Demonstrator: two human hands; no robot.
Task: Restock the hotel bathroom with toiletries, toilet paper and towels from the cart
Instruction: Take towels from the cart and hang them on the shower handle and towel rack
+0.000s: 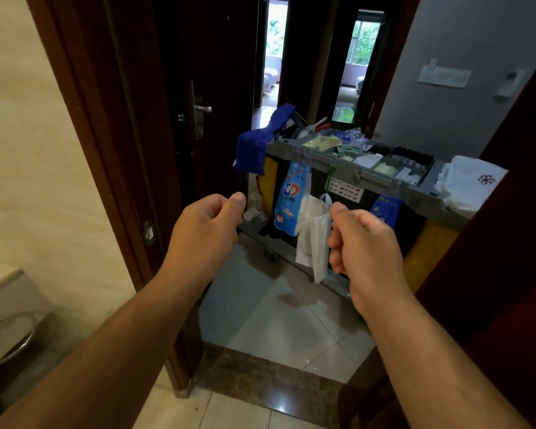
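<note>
While the person stands at the doorway, the left hand and right hand are held out, both curled into fists with nothing showing in them. The grey plastic cart waits just outside, beyond the pale floor tiles. Folded white towels sit on its right end. The dark brown wooden door frame edges the left side, and a dark door edges the right.

Head-worn view, forward-down toward cart
</note>
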